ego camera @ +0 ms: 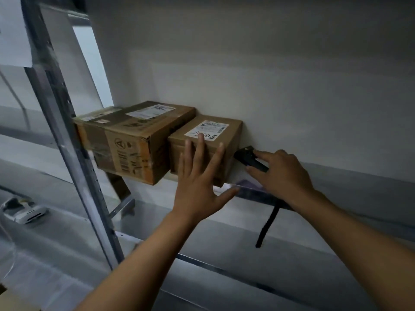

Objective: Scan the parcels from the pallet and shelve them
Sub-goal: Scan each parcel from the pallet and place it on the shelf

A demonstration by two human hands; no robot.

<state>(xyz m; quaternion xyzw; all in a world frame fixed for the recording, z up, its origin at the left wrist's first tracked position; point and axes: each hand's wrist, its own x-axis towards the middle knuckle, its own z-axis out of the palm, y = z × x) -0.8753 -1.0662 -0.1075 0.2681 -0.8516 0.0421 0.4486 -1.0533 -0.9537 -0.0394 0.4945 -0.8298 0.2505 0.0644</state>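
Small labelled parcel (231,135) sits on the shelf (350,176) just beside the bigger carton (132,140), our left hand (197,182) spread open on its front, right hand (285,171) gripping the black scanner (249,158), so we'd best push squarely to seat it flush against the wall (292,86).

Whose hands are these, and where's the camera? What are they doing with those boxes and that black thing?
The camera sits on a person's head, so you see their own two hands reaching out. There is only this one picture. Two cardboard boxes stand side by side on a metal shelf: a big box and a small box. The left hand is open, fingers spread against the small box's front. The right hand holds a black scanner, its strap hanging down.
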